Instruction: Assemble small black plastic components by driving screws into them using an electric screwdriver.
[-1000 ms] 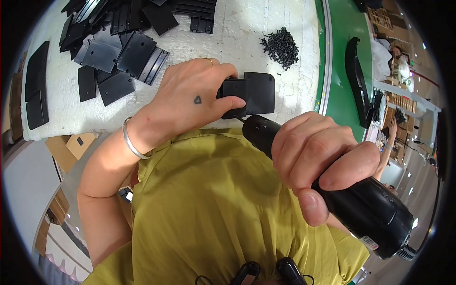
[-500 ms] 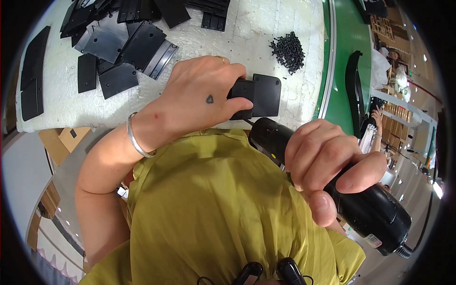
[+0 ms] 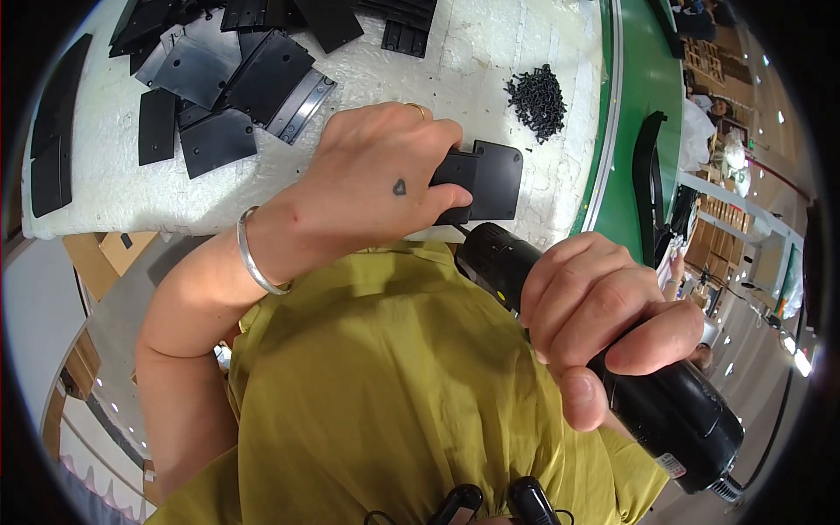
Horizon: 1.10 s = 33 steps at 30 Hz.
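My left hand [image 3: 389, 166] is closed on a black plastic part [image 3: 497, 179], thumb and fingers gripping its left portion at the near edge of the white table. A flat plate with rounded corners sticks out to the right of the grip. My right hand [image 3: 604, 315] is wrapped around a black corded electric screwdriver [image 3: 678, 416]. The tool slants up to the left, its thin bit reaching the near edge of the part just below my left thumb. Whether a screw sits at the bit's tip is hidden.
Loose black plates [image 3: 197, 70] are heaped at the far left of the white foam-like table top [image 3: 455, 83]. A pile of small black screws [image 3: 535, 103] lies at the far right. Beyond a metal rail runs a green surface [image 3: 643, 79] with a long curved black piece [image 3: 647, 184].
Both hands keep their grips. The tabletop things sit slightly differently in the picture, and the screwdriver's rear end has swung a little toward me and left.
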{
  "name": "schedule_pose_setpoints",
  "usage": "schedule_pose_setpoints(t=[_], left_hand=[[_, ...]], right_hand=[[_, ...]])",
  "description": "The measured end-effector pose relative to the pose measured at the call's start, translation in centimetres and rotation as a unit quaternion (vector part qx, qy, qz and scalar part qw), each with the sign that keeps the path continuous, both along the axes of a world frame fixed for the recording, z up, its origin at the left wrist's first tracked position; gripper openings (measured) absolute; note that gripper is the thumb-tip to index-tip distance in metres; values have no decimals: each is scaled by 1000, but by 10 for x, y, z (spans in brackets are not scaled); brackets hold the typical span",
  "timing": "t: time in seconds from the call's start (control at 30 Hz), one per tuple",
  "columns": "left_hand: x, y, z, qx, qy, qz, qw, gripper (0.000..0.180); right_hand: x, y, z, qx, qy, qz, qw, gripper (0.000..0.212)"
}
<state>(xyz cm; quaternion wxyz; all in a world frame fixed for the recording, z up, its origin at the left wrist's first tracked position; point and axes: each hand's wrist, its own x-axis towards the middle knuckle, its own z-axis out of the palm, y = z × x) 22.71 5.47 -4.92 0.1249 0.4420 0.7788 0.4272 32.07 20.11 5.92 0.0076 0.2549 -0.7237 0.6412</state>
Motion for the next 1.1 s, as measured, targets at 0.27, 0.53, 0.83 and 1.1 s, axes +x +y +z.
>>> schedule_pose_setpoints(t=[0.27, 0.53, 0.83, 1.1], left_hand=[[-9, 5, 12, -57, -8, -17, 998, 34], [1, -4, 45, 314, -425, 120, 841, 50], [-19, -31, 54, 349, -693, -125, 619, 29], [-27, -105, 67, 316, -561, 33, 764, 36]], right_hand=[[14, -12, 9, -106, 20, -136, 985, 30], [-4, -8, -18, -185, -104, -410, 887, 65], [13, -13, -17, -201, -158, -355, 899, 70], [37, 13, -19, -171, -153, -353, 907, 83]])
